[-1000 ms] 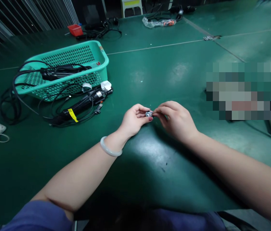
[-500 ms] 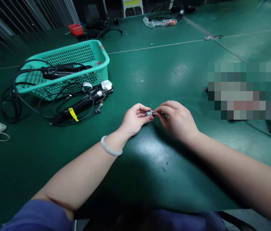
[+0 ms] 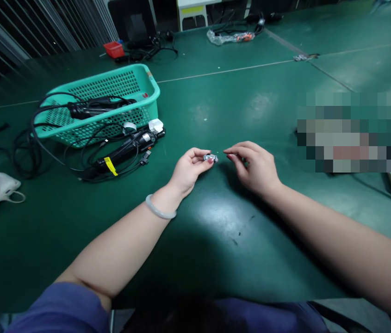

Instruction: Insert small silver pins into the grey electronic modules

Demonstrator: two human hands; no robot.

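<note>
A small shiny metal piece (image 3: 210, 158) is pinched between the thumb and fingers of my left hand (image 3: 189, 170), just above the green tabletop. Its exact kind is too small to make out. To the right of it, my right hand (image 3: 256, 167) is apart from the piece, with thumb and forefinger drawn close in a pinch. Whether anything tiny sits between those fingertips cannot be seen. A pale bangle (image 3: 158, 209) circles my left wrist.
A turquoise mesh basket (image 3: 153, 92) holds a black corded tool (image 3: 93, 107). Another black tool (image 3: 119, 155) with cables lies before it. A red tray (image 3: 114, 49) and a plastic-wrapped item (image 3: 228, 37) are at the back. A white device (image 3: 3, 185) is at left; blurred-out items occupy the right.
My right hand has let go of the metal piece and the two hands have drawn apart. The piece has shifted slightly left with my left hand. The view has shifted a little.
</note>
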